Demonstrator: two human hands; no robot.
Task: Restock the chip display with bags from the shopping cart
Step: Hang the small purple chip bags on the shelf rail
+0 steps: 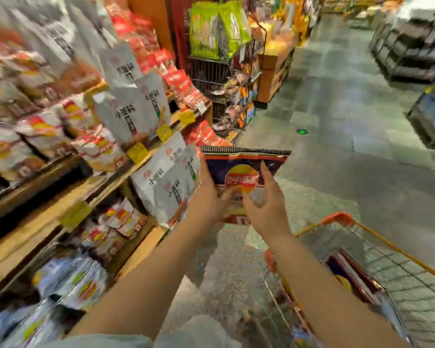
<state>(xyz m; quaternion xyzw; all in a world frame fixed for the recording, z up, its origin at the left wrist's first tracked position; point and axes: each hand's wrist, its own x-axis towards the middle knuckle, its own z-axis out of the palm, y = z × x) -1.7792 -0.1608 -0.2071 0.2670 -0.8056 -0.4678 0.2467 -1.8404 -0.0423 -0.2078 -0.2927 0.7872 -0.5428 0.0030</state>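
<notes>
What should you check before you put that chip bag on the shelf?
1. Bag held: ok. The left hand grips the chip bag at its left edge.
2. Second hand: not ok. The right hand is open in front of the bag, fingers not curled round it.
3. Bag upright: ok, logo faces the camera.
4. Room on the shelf: cannot tell, too blurred.
5. More stock: ok, another bag lies in the shopping cart.

Glossy plastic-film chip bag (244,172) at frame centre; wooden display shelves (68,197) on the left, matt. Lower right, shopping cart (397,267) of metal wire with orange plastic corners. Floor (337,121) smooth, slightly shiny.
</notes>
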